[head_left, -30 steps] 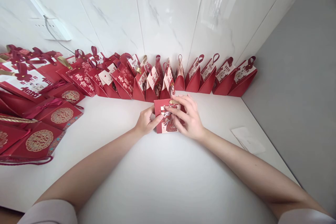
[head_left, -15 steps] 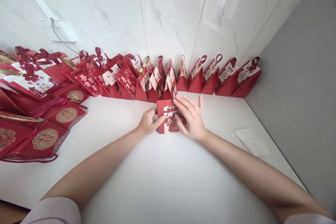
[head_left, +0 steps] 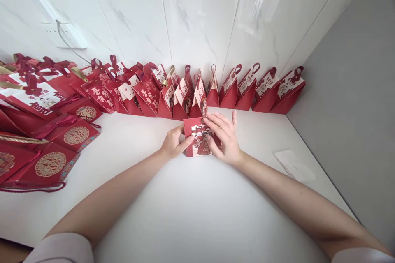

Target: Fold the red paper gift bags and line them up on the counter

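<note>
A small red gift box (head_left: 200,148) with a printed picture in white, gold and dark red stands on the white table in front of me. My left hand (head_left: 174,143) grips its left edge, thumb on the front and fingers behind, closed on it. Over its right side lies my right hand (head_left: 225,137), the thumb against the printed front and the fingertips at the upper right corner. The little finger of that hand sticks up apart. My right fingers and palm cover the right part of the box.
A row of red gift boxes with ribbon loops (head_left: 228,92) lines the wall behind. More red boxes with round gold emblems (head_left: 51,164) crowd the left. A white paper packet (head_left: 294,165) lies on the right of the table (head_left: 173,213). A grey panel (head_left: 348,102) borders the right side.
Both hands keep nearly the same hold on the gift box. The right thumb has shifted very slightly to the right across its front. The background has slid a little leftward in view.
</note>
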### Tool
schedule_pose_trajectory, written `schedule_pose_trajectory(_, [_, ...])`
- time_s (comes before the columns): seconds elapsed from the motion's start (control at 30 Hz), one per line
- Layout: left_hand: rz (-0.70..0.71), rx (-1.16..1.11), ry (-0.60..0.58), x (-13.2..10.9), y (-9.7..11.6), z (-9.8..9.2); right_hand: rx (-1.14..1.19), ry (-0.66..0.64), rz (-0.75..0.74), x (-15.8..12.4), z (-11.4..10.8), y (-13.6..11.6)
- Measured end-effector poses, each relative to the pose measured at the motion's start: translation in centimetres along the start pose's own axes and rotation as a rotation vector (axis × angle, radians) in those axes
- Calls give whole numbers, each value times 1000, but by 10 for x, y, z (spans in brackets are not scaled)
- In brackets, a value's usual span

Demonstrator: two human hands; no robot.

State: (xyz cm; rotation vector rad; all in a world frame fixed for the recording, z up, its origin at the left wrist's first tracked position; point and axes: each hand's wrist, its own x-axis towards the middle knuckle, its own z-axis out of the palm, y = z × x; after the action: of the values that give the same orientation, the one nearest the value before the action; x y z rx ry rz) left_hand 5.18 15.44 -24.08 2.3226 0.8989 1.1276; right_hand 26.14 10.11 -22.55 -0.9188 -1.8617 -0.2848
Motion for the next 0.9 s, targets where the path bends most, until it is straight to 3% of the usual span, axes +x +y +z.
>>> schedule_pose_trajectory(0.47, [59,8,7,0,1,0,44,11,-43,-1,1,4])
schedule_pose_trajectory(0.9, [-4,-24,-3,1,1,1,15,-1,-48,-1,1,11])
